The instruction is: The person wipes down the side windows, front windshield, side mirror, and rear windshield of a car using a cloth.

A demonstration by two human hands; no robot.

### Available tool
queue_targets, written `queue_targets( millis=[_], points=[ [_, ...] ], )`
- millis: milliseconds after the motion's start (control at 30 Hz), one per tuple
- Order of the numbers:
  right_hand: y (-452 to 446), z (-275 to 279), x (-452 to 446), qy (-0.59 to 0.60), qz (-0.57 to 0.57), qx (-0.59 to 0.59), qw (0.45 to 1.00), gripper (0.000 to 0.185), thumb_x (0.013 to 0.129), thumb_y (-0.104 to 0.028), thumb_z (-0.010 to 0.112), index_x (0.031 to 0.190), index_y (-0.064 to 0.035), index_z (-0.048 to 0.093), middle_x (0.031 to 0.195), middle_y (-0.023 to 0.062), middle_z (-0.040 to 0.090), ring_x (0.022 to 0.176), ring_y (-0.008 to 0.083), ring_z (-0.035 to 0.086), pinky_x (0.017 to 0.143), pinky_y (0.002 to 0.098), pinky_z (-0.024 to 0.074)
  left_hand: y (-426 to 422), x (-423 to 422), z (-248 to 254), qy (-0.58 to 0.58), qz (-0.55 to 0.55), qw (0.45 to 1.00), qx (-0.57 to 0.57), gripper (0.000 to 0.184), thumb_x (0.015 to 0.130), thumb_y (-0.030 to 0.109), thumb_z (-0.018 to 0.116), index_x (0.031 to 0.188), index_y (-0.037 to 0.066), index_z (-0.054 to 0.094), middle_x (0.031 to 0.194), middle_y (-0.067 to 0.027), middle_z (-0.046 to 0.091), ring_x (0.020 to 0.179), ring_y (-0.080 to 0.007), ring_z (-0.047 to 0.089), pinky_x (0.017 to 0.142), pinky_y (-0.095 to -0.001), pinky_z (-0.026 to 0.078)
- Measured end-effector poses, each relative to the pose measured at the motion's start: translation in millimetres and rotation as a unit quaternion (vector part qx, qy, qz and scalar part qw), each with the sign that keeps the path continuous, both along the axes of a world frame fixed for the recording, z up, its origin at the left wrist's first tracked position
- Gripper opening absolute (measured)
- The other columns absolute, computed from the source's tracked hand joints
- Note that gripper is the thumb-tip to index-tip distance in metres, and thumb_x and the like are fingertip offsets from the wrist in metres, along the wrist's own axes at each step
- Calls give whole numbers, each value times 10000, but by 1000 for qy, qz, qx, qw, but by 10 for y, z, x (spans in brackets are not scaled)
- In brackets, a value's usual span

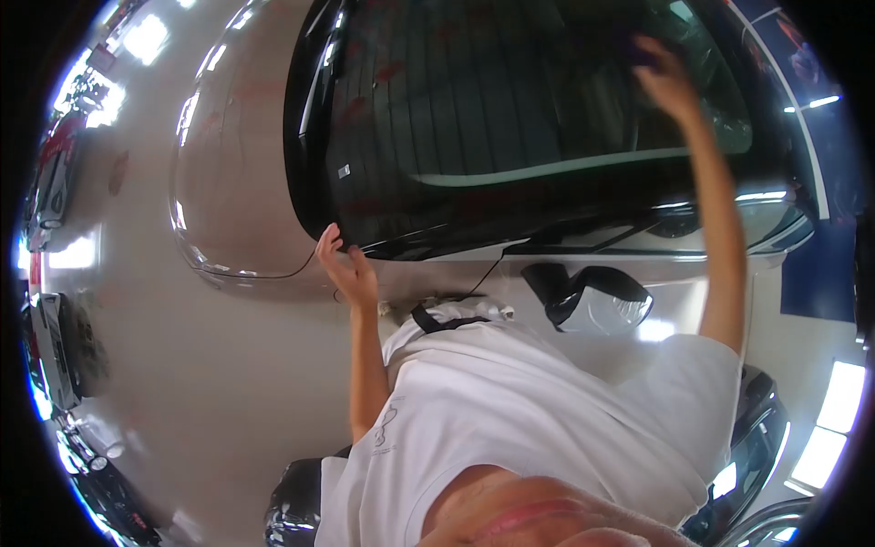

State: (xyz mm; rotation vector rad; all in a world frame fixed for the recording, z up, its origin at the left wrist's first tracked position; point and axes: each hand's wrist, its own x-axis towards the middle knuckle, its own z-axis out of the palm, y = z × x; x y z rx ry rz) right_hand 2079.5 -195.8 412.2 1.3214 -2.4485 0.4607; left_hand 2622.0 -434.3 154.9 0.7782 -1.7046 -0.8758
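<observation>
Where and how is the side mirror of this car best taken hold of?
I would cup the side mirror by its light, rounded shell, coming from the person's side. That shell bulges away from the dark glass, toward the shirt, and looks broad enough for a palm; its surface looks glossy, perhaps slippery.

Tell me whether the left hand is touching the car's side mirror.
No, a clear gap separates the left hand from the side mirror.

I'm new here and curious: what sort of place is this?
Probably a car showroom or garage: a glossy car stands within reach, other vehicles line the left edge, and the smooth pale floor shines.
</observation>
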Motion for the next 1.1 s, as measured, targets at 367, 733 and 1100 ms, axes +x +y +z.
queue_targets(
  millis=[367,733,1100],
  points=[
    [1782,306,-206,175,-280,148,932,668,959,-357,490,1556,-138,284,1601,157,284,1466,334,291,1195,454,238,-71,-121,-599,-84,74,990,-84,500,795,-63,449,1291,-28,500,1371,-235,496,1288,-402,458,1104,-476,332],
    [-1106,-1109,2894,35,24,125,991,702,870,-300,675,1503,-162,404,1584,52,347,1455,262,337,1212,457,239,-101,-89,-780,-61,70,991,-99,459,758,-57,459,1213,-19,507,1273,-248,557,1142,-388,538,1017,-451,407],
    [-3543,-2720,4187,24,150,309,939,700,938,-479,505,1520,-113,376,1615,19,300,1513,181,175,1235,416,64,-100,-54,-919,-80,92,986,-116,417,722,-37,505,1137,4,522,1080,-209,567,1015,-380,541,921,-462,427]
  ],
)
